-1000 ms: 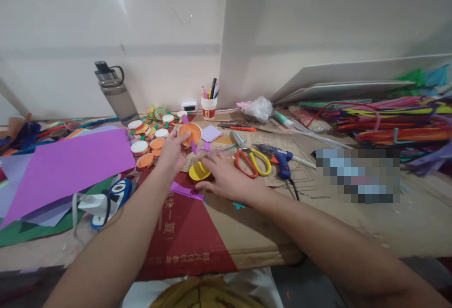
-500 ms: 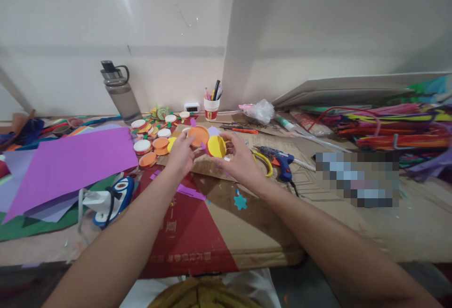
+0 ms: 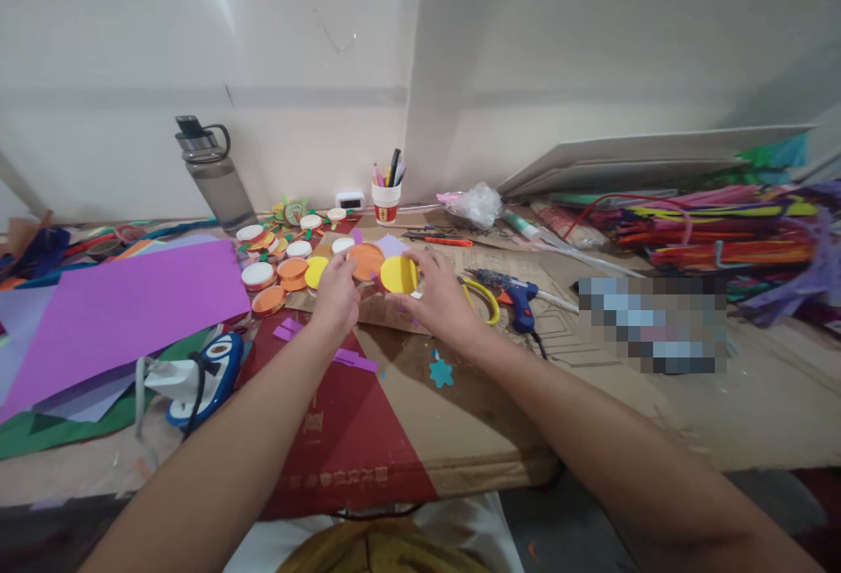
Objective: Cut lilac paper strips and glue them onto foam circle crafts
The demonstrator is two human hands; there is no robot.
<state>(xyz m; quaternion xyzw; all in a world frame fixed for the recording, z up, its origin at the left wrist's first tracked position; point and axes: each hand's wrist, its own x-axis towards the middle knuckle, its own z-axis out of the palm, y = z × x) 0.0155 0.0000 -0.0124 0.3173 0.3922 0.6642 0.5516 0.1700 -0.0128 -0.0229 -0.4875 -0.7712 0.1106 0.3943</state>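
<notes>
In the head view, my left hand pinches the left edge of a round orange disc. My right hand grips a round yellow disc by its right side, thumb below and fingers above. The two discs sit side by side, close together; whether they touch I cannot tell. A small bit of purple shows between them. Another yellow disc lies just left of my left hand. Several white and orange discs are grouped farther left. Purple strips rest on the cardboard beneath my hands.
A blue glue gun and a yellow ring lie right of my hands. Nearer me is a teal flower-shaped cutout. Behind stand a paper cup of pens and a water bottle. Purple sheets and a power strip are left.
The yellow disc has turned so its face shows more fully, and the red seen on its left is mostly gone. Both hands keep their hold. The whole view has shifted slightly.
</notes>
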